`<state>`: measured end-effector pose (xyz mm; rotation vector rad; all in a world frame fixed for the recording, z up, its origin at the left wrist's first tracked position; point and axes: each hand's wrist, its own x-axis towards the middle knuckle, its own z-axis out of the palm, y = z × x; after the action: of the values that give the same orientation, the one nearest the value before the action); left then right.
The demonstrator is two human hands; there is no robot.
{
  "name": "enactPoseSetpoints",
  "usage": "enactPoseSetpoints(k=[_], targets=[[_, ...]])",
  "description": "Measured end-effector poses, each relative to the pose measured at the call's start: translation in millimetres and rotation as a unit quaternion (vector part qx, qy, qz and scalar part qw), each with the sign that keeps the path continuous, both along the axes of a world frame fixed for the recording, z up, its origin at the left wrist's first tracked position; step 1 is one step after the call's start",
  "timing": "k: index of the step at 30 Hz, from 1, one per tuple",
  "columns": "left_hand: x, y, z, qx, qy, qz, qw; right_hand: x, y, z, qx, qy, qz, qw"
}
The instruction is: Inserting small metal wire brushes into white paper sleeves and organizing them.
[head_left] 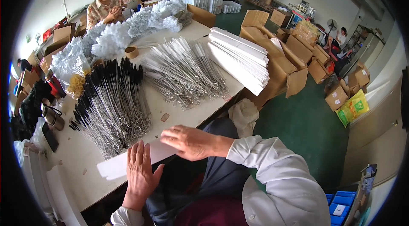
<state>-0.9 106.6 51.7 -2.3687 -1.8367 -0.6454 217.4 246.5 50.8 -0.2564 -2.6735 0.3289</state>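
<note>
Partly hidden white strip (160, 151), left fingers (140, 153) outstretched across, right fingers (173, 134) bent, grip unclear

The left hand (142, 175) is held flat with its back up, fingers close together and pointing away from the body, thumb spread toward the right hand (192, 143). That one reaches leftward, back up, fingers loosely extended. The right arm (279, 164), white-sleeved, bends in from the lower right.
</note>
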Motion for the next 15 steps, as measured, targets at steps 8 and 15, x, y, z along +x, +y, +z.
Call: enactPoseSetpoints(k=[8, 15], targets=[[2.8, 16.6, -6.4, -0.054, -0.043, -0.014, 0.998, -14.7, -12.9, -6.3, -0.024, -0.003, 0.023, 0.999], [-10.6, 11.9, -3.9, -0.073, -0.005, 0.075, 0.994, -12.7, -14.5, -20.1, -0.016, 0.071, -0.122, 0.990]])
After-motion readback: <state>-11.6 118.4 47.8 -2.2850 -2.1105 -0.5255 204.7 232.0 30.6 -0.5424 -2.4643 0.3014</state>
